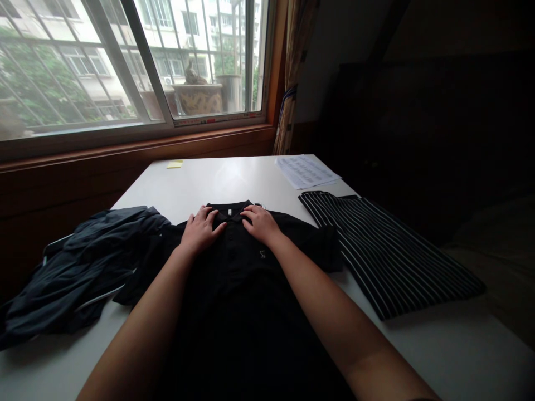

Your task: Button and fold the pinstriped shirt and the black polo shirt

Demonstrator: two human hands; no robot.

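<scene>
A black polo shirt (234, 278) lies spread front up on a white table, its collar toward the window and its short sleeves out to both sides. My left hand (203, 227) rests on the left side of the collar, fingers spread over the cloth. On the collar's right side lies my right hand (259, 223), its fingers also apart and flat. A small pale label shows inside the neck between the hands, and a small light logo sits on the chest. The shirt's lower part runs down between my forearms into shadow.
A crumpled dark grey garment (100, 250) lies at the left, touching the shirt's sleeve. Folded black-and-white striped cloth (388, 245) lies at the right. Printed papers (307, 171) and a yellow note (174, 164) are on the table's (217, 178) far side, below a barred window.
</scene>
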